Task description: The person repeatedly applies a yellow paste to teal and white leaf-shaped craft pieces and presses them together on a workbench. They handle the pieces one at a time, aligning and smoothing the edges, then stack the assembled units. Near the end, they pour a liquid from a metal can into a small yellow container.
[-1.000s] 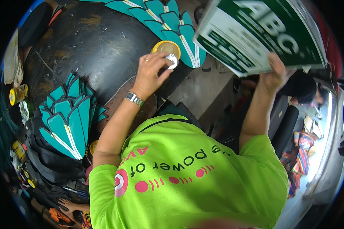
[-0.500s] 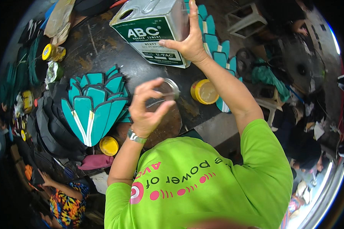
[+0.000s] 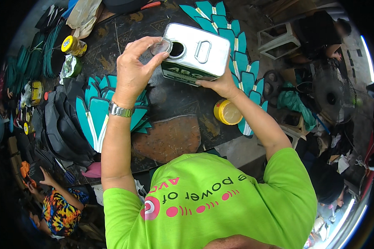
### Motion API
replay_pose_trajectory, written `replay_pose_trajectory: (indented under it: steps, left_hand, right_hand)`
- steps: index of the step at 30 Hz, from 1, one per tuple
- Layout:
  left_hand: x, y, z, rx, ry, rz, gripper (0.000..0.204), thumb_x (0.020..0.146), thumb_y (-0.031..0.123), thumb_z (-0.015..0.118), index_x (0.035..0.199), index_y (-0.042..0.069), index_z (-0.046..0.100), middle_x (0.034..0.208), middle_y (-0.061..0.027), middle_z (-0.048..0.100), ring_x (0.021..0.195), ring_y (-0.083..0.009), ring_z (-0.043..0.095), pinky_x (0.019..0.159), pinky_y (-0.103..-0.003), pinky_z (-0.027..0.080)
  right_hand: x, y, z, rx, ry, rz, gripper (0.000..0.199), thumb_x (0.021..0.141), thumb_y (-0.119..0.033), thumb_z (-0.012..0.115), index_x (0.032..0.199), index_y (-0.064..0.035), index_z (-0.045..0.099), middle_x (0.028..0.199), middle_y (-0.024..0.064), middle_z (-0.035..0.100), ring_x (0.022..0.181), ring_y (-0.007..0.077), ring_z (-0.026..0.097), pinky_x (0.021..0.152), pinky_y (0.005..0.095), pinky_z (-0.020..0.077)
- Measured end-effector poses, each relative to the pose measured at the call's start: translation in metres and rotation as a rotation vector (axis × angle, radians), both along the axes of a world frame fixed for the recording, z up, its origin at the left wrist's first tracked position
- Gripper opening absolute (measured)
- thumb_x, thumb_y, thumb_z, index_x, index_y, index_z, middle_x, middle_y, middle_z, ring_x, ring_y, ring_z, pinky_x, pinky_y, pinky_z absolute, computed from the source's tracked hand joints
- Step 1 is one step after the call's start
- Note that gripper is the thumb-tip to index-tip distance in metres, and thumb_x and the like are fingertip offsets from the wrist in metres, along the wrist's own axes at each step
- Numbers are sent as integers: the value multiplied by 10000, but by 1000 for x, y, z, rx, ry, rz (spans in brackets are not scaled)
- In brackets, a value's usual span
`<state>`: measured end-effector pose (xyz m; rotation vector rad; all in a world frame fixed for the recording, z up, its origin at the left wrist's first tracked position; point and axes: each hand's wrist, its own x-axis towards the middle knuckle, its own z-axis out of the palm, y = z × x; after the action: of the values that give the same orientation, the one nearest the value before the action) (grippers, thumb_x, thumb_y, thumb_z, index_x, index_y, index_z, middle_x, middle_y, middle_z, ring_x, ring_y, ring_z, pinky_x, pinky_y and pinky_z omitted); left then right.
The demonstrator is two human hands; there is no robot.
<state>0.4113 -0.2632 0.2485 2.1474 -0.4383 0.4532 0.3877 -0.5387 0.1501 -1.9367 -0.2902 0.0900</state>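
Observation:
My left hand (image 3: 134, 62), a watch on its wrist, pinches a round metal lid (image 3: 160, 47) between thumb and fingers. The lid is at the left rim of the round mouth of a square metal can (image 3: 192, 39), which is uncovered and dark inside. My right hand (image 3: 223, 84) grips the can's lower right side, its thumb on the green label and its other fingers mostly hidden behind. Near my right forearm, a yellow jar (image 3: 227, 112) of pale paste sits on the dark table (image 3: 170, 97). Beside my left forearm lies a pile of teal, black-edged pieces (image 3: 97, 108).
A row of teal pieces (image 3: 246, 79) runs along the table's right edge. Black moulded parts (image 3: 66, 124) and a yellow tin (image 3: 74, 46) are at the left. A brown board (image 3: 170, 137) lies near me. Other people (image 3: 64, 211) are around, with a stool (image 3: 278, 40) and fan (image 3: 332, 97) to the right.
My left hand has carried the lid up and away from me to the can's mouth. The can has been turned so its top faces up, and my right hand has slid lower on it.

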Motion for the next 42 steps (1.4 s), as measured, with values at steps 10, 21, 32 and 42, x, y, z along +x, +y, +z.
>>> replay_pose_trajectory:
  steps: [10,21,32,42]
  left_hand:
    - [-1,-29,-8,210,-136,-41,277,804,184,812,1062,91,776,1139,-89,712,1067,-272,640,920,-395,521]
    - [-29,-25,-10,618,-237,22,490,890,441,699,1278,140,682,1366,13,623,1322,-175,498,1151,-653,212]
    - [-50,-7,-21,300,44,66,854,863,413,757,1570,174,343,1599,-165,333,1463,-365,344,1145,-670,253]
    - [-123,80,-14,-196,257,16,583,886,111,749,1419,23,528,1400,-207,578,1290,-359,565,1051,-412,471]
  right_hand:
    - [-2,-17,64,48,-214,-57,1506,626,-415,947,1605,-157,-168,1640,227,189,1512,368,269,1235,466,231]
    - [28,21,105,-710,-466,117,1278,612,-489,893,1634,-206,179,1418,255,483,1336,418,447,1112,508,324]
    - [34,41,119,-727,-405,89,1272,522,-298,881,1621,-267,242,1314,257,538,1232,456,498,1062,507,370]
    - [60,107,131,-719,-584,121,1258,509,-279,889,1610,-275,281,1267,212,575,1234,406,510,1072,493,369]
